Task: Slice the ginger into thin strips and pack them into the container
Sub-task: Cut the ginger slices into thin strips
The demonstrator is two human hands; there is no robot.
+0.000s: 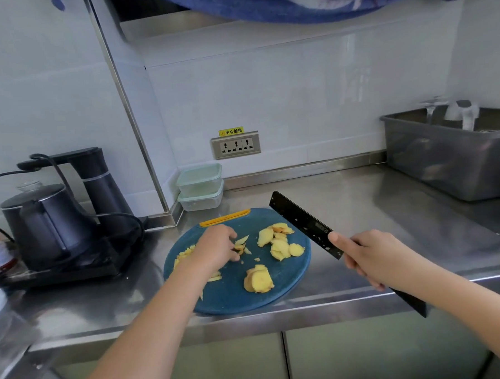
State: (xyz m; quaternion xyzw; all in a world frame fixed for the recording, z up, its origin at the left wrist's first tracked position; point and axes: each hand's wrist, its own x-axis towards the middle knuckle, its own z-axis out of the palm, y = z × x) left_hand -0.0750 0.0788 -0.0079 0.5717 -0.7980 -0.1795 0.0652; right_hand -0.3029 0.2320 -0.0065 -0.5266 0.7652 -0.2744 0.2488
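Hovering over the right edge of the cutting board (pixel 234 294), the knife (pixel 302 224) is what I'd watch. The right hand (pixel 368 258) has its fingers wrapped tight round the handle, forefinger laid along the blade's side. The blade is raised off the board, its long axis running from the lower right of the frame up toward the upper left, bits of ginger stuck to it.

The left hand (pixel 217 246) is down on the board at centre left, fingers bent over some small scraps (pixel 241 243). I cannot tell whether they pinch a piece or only press on it. Cut strips (pixel 184 255) lie partly hidden under that wrist.

The uncut work lies to the right of those fingers. One heap of ginger slices (pixel 279 243) sits between the left fingertips and the blade, and a second stack (pixel 258 280) lies nearer the board's front edge. The left hand is the nearer one to both. I'd judge it has to reach rightward to steady a stack before the blade comes down across it.

The containers (pixel 200 187), two stacked with lids on, stand on the desk (pixel 374 211) against the wall. They are just past the board's upper left rim, on the left hand's side. Packing looks some way off, with plenty of slices not yet cut into strips.
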